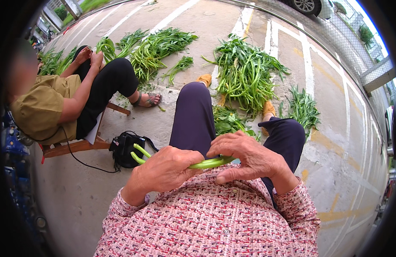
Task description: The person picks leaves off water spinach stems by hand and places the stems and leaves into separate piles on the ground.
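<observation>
My left hand (169,167) is closed around a few green stems (208,163) of what looks like water spinach, held level above my lap. Two stem ends poke out on the left, past the back of that hand. Over the stems' right end hovers my right hand (249,157), its fingers bent and its thumb spread below them. That end passes behind the right palm, so its tip is hidden. Between my feet lies a large heap of leafy water spinach (246,74), with a smaller leafy pile (230,120) closer to my knees.
A co-worker (47,106) sits on a wooden stool (79,148) at left, hands at some greens. A black bag (125,151) rests on the concrete beside me. More greens lie in a left heap (159,48) and a right bunch (302,107). A chain-link fence (349,41) runs at upper right.
</observation>
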The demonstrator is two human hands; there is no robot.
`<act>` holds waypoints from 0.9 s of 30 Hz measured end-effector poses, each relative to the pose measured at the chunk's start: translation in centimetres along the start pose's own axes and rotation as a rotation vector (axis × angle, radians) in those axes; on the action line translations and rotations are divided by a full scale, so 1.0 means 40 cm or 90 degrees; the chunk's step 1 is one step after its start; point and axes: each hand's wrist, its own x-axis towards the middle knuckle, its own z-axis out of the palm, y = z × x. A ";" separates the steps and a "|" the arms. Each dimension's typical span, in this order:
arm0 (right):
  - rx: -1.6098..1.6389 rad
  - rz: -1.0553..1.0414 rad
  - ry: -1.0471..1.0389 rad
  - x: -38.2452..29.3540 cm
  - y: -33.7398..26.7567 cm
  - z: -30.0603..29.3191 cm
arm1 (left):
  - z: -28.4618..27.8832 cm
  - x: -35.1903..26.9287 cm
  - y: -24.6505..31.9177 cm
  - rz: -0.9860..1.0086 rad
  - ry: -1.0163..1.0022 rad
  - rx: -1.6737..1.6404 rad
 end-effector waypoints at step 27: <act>0.200 0.123 0.210 -0.042 0.036 0.125 | 0.052 -0.053 -0.059 0.007 0.710 -0.362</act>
